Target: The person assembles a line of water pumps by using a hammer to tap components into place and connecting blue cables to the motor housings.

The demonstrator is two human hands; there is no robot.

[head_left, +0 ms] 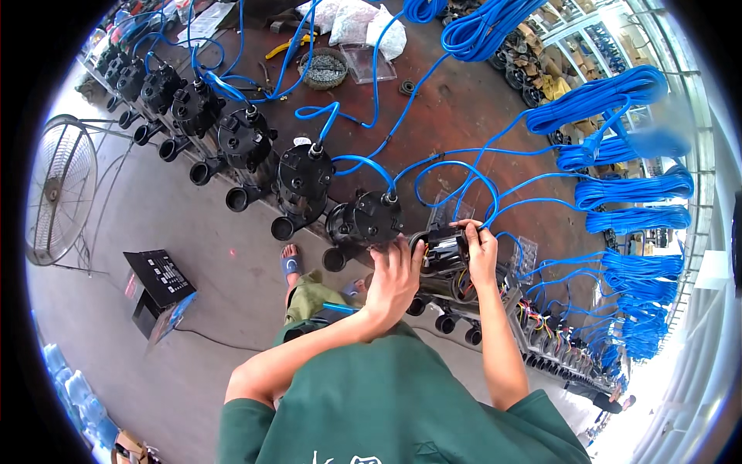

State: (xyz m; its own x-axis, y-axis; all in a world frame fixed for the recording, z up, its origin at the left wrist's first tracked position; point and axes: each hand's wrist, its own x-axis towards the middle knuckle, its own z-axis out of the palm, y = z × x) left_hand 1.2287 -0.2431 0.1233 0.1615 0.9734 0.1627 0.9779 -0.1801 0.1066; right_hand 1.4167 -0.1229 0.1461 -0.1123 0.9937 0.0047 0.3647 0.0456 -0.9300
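Observation:
A black, glossy pump cover [446,249] is tipped on its side between my hands, with its hollow rim toward the left. My right hand [481,251] grips its right end, fingers over the top. My left hand [396,278] reaches up to the rim, its thumb against it and its fingertips close to the neighbouring black pump [369,220]. Coloured wires show beneath the cover, around an open pump body [464,286], partly hidden by my right hand. A blue cable [464,164] loops just beyond the cover.
More black pumps [246,139] with side outlets line the table edge to the left. Blue cable coils [595,100] lie at the right. A wire basket of small parts [323,69] and yellow-handled pliers [290,46] sit farther back. A fan [62,189] stands left.

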